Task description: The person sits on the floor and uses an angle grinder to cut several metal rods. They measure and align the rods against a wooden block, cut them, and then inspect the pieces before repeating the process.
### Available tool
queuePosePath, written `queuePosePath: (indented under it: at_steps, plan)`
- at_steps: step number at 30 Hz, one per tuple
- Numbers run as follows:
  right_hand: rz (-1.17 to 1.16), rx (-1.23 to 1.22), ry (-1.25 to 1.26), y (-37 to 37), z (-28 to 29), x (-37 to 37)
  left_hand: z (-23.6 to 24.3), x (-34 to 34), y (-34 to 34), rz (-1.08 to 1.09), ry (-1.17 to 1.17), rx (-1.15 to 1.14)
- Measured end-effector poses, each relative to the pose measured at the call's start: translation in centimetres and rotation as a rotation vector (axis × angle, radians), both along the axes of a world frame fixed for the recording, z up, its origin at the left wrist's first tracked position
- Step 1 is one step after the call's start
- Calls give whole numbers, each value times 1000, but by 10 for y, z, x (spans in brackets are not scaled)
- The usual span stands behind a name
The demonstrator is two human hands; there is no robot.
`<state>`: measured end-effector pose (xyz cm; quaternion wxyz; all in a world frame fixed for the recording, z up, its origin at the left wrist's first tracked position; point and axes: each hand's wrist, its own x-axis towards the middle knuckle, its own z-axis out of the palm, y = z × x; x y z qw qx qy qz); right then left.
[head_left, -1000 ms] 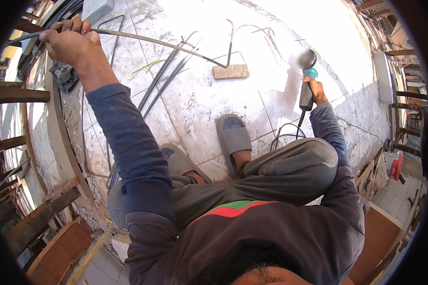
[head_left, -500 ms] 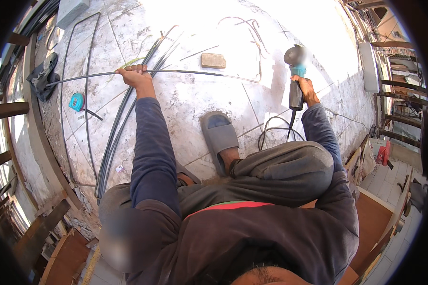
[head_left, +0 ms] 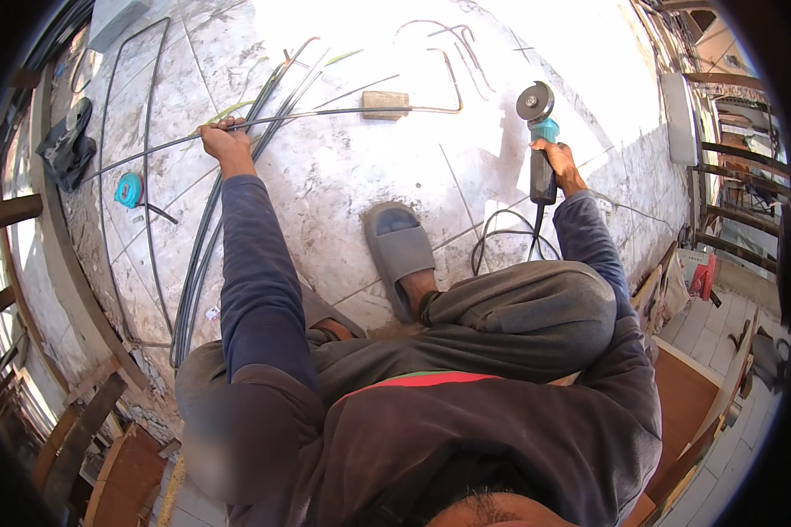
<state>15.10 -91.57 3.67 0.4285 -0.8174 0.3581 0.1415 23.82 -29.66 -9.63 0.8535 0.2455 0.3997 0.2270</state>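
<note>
shifting a bent dark metal rod (head_left: 325, 111) over a brown oblong block (head_left: 385, 101), likely for support, the closed left hand (head_left: 227, 147) grips it; the right hand (head_left: 562, 167) clasps a teal-and-black grinder (head_left: 543, 132).

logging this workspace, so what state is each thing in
Brown rectangular block: flat on the pale tiled floor
Long dark metal rod: held, one end bent
Left hand: fingers closed around the rod
Teal and black angle grinder: held, disc fitted, spin unclear
Right hand: fingers closed around the grinder
Black cable: looped on the floor
Round teal tape measure: on the floor
Grey rubbery sandals: worn
Soft black bundle: crumpled
</note>
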Motion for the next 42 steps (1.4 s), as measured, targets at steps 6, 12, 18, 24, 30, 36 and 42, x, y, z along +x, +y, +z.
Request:
queuePosePath:
  at_steps: [6, 12, 18, 24, 30, 36, 42]
  plan:
    - [4, -4, 20, -4, -4, 1, 17, 2, -14, -96, 122, 88]
    - [11, 4, 32, 4, -4, 5, 13, -3, -7, -151, 86, 150]
    - [51, 2, 27, 4, -5, 2, 32, -5, -17, -149, 87, 175]
    - [55, -30, 36, 13, 2, 3, 54, -13, -20, -273, -67, 287]
    - [28, -42, 31, 16, 3, 4, 108, -6, -32, -330, -255, 474]
    - [38, -28, 8, 8, -3, 3, 195, 5, -55, -320, -561, 636]
    - [41, -28, -10, 2, 5, -4, 231, 14, -48, -108, -541, 580]
